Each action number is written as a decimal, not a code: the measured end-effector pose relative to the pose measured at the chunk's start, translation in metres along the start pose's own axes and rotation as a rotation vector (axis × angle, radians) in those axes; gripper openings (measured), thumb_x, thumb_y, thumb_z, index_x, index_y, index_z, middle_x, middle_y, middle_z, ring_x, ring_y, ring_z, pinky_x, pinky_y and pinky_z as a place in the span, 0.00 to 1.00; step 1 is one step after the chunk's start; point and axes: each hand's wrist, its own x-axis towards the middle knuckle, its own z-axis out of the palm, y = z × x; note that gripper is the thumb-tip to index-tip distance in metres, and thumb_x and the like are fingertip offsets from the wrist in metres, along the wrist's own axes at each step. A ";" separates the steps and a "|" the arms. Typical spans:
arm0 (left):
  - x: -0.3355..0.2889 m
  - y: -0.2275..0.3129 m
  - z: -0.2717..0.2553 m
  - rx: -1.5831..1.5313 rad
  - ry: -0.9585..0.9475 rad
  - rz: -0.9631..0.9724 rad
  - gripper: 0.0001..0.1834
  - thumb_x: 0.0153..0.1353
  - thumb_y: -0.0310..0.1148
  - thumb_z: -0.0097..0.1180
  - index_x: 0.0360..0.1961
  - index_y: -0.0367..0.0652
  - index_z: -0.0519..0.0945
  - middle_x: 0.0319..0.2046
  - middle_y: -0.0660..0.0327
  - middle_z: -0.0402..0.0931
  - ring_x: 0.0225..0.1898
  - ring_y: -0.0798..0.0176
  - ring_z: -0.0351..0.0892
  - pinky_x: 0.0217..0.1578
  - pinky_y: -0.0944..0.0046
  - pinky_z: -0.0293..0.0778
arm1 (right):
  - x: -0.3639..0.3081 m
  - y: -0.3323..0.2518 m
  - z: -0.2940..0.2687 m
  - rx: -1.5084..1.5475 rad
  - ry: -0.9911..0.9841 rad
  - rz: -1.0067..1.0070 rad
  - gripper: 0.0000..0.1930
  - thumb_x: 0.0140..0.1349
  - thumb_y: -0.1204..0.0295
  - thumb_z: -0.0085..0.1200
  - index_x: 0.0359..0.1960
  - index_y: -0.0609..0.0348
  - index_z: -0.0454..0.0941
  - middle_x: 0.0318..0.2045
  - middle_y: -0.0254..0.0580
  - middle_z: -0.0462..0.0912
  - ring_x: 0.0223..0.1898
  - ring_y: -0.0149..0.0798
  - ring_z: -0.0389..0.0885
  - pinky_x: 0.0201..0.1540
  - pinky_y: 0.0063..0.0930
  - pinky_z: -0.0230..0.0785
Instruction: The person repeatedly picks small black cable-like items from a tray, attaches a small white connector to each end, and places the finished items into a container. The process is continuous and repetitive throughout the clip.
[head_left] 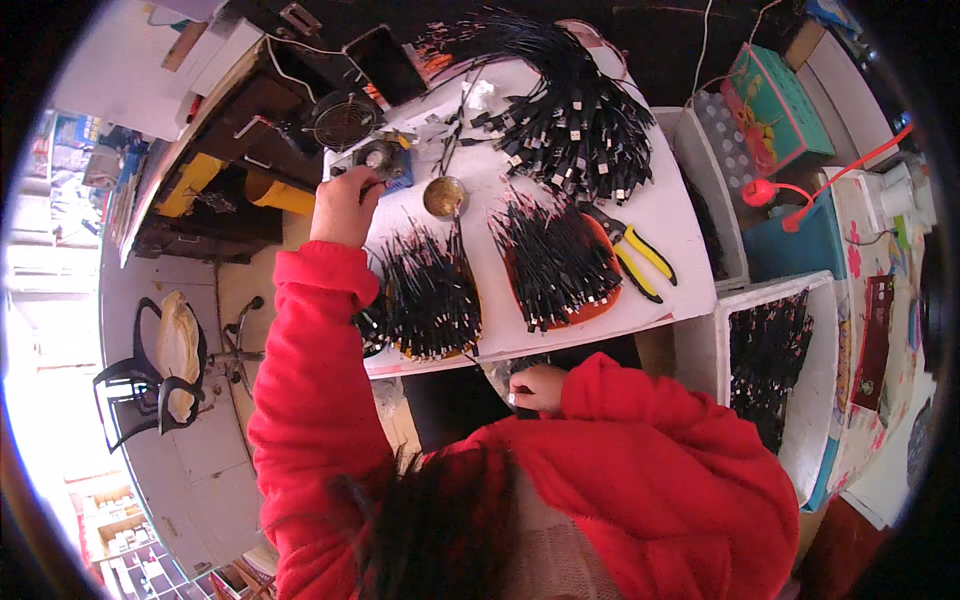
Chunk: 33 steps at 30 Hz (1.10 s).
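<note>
My left hand [345,208] reaches over the table's far left side with its fingers drawn together, beside a small blue device [400,170] with a round metal top. What the fingers pinch is too small to make out. Low at the table's front edge, my right hand [538,388] is closed, and a small pale piece shows at its fingertips. Between my arms lie a left bundle of short black cables [430,300] and a right bundle [550,260] on an orange tray [598,308]. A round tin [445,197] with brownish contents stands behind the left bundle.
Yellow-handled pliers [645,258] lie right of the bundles. A large heap of black USB cables [580,130] covers the table's far side. A small fan [345,122] stands at the far left. At the right, a white foam box [832,340] holds more cables.
</note>
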 end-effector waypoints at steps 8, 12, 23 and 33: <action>0.028 -0.058 0.011 0.205 0.047 -0.046 0.06 0.50 0.30 0.61 0.29 0.41 0.82 0.26 0.48 0.79 0.31 0.45 0.79 0.35 0.53 0.74 | 0.005 0.016 0.003 -0.146 0.001 -0.070 0.13 0.59 0.61 0.50 0.31 0.59 0.76 0.26 0.47 0.80 0.29 0.49 0.79 0.31 0.41 0.68; 0.044 -0.077 0.025 0.305 0.005 -0.044 0.05 0.49 0.29 0.60 0.27 0.39 0.82 0.25 0.51 0.79 0.29 0.48 0.79 0.33 0.56 0.74 | 0.006 0.018 0.002 -0.112 -0.033 -0.096 0.14 0.59 0.60 0.50 0.32 0.59 0.76 0.25 0.47 0.80 0.27 0.48 0.79 0.31 0.40 0.68; 0.062 -0.094 0.050 0.430 -0.036 -0.084 0.08 0.48 0.32 0.62 0.27 0.39 0.82 0.27 0.48 0.79 0.34 0.45 0.78 0.38 0.51 0.74 | 0.010 0.024 0.005 -0.017 -0.027 -0.086 0.16 0.59 0.58 0.51 0.30 0.61 0.76 0.24 0.49 0.79 0.26 0.45 0.78 0.30 0.40 0.67; 0.051 -0.088 0.057 0.267 0.064 -0.322 0.06 0.51 0.27 0.56 0.29 0.39 0.82 0.31 0.47 0.80 0.36 0.46 0.81 0.36 0.52 0.77 | 0.006 0.027 -0.010 -0.098 -0.065 -0.063 0.12 0.60 0.61 0.53 0.32 0.57 0.77 0.22 0.39 0.78 0.26 0.30 0.75 0.31 0.29 0.69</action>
